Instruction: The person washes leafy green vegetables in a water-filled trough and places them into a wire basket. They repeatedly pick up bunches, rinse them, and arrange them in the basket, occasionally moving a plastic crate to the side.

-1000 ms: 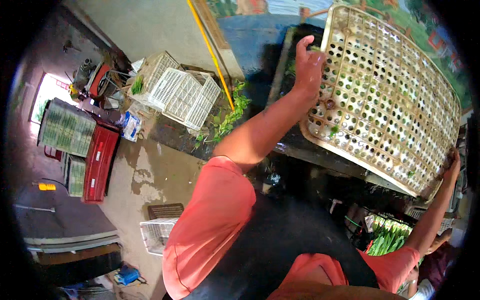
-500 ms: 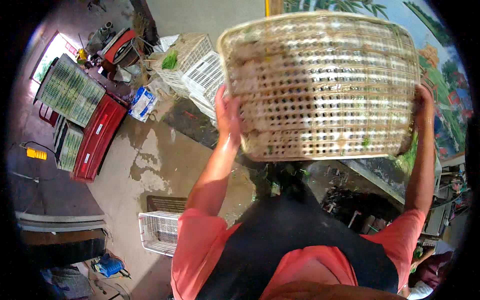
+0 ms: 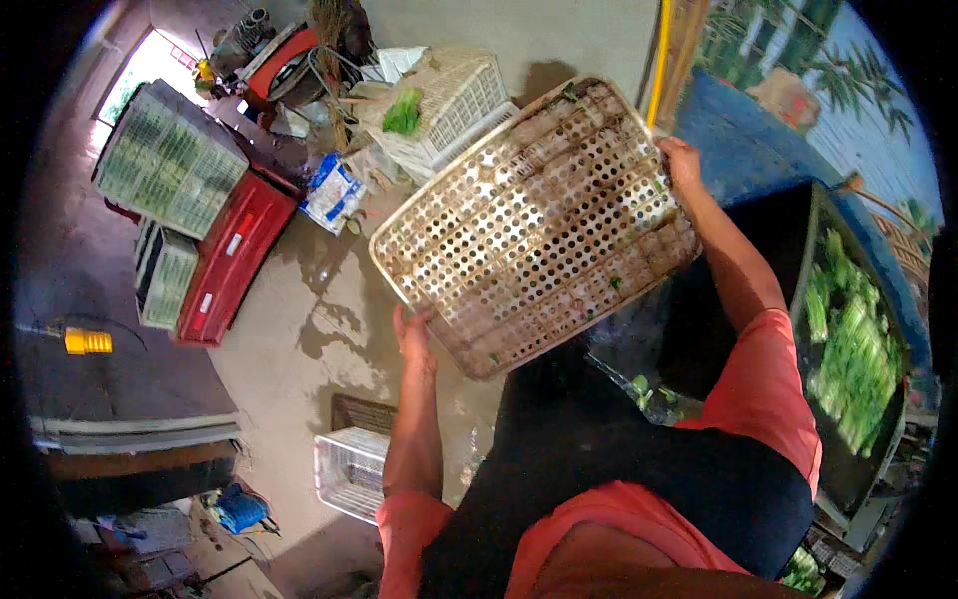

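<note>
I hold a large cream plastic basket [image 3: 534,225] with a perforated bottom up in front of me, its underside turned toward the camera. My left hand [image 3: 411,334] grips its lower left rim. My right hand [image 3: 679,160] grips the upper right rim. Bits of green leaf cling to the basket's holes. I wear an orange shirt and a black apron.
A black tub [image 3: 858,349] of green leafy vegetables lies at the right. White crates [image 3: 454,100] with greens stand at the back. Red crates [image 3: 235,260] and green trays [image 3: 170,165] sit on the left, a small white crate [image 3: 354,474] on the wet concrete floor [image 3: 309,339].
The basket has swung from high on my right, across in front of me, down and to the left, tilting so its bottom faces me. Both hands stayed on its rim.
</note>
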Action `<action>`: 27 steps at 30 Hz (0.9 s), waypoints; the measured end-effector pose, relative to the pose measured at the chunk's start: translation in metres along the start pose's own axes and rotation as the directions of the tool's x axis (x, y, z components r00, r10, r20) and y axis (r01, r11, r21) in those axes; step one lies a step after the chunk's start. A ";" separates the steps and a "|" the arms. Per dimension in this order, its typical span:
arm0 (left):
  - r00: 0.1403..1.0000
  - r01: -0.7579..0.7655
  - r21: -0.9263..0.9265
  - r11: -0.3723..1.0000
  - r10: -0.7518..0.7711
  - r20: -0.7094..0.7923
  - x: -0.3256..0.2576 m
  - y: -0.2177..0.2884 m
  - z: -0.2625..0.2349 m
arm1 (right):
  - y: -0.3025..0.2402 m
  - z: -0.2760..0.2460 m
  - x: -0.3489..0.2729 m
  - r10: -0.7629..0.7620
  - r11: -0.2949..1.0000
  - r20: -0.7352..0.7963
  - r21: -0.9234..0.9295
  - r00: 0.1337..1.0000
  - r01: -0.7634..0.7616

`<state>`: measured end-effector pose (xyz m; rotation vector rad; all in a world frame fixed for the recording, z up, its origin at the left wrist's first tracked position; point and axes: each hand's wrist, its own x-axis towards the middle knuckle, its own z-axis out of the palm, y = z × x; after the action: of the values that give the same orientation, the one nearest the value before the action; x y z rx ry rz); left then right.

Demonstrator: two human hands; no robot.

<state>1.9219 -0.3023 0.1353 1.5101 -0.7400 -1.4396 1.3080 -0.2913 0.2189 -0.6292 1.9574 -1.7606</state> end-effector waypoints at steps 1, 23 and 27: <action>0.998 0.009 0.016 1.000 -0.008 -0.058 0.014 0.004 0.006 | -0.001 0.018 0.005 0.069 0.996 0.166 0.046 0.984 -0.078; -0.224 -0.604 -0.317 0.731 0.226 0.948 -0.012 0.290 0.271 | 0.046 0.076 0.062 0.116 0.677 0.234 -0.730 0.965 0.095; -0.716 0.184 -0.453 0.872 0.435 0.546 -0.134 0.332 0.275 | 0.082 -0.044 -0.098 0.146 0.921 0.035 -0.370 0.989 -0.123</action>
<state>1.6850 -0.3781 0.5120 -1.3509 -1.5480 -2.1280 1.3570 -0.1903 0.1431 -0.6418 2.2480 -1.2857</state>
